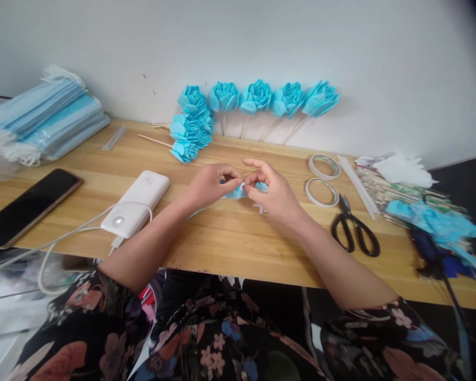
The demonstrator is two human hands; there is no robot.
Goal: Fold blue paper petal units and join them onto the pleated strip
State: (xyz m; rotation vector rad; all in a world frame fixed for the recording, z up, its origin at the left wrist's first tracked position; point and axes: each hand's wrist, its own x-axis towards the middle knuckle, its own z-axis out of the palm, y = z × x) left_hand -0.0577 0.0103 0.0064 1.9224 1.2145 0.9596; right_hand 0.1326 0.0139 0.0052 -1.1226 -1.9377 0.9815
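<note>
My left hand (pixel 211 185) and my right hand (pixel 273 191) meet over the middle of the table, thumbs and forefingers pinched together. Between them is a small piece of light-blue crinkled material (pixel 235 192), partly covered by the fingers. A small white bit shows at the right fingertips, too small to name. The right hand's other fingers are loosely curled and raised. Behind the hands stand several blue handmade flowers (pixel 256 97) on thin sticks, leaning on the wall. More blue flowers (pixel 191 127) lie bunched to their left.
Black-handled scissors (pixel 356 228) and two tape rolls (pixel 322 192) lie right of my hands. Beyond them is a pile of sticks and blue scraps (pixel 428 217). On the left are a white power bank (pixel 137 203) with cable, a phone (pixel 31 207) and stacked face masks (pixel 51 116).
</note>
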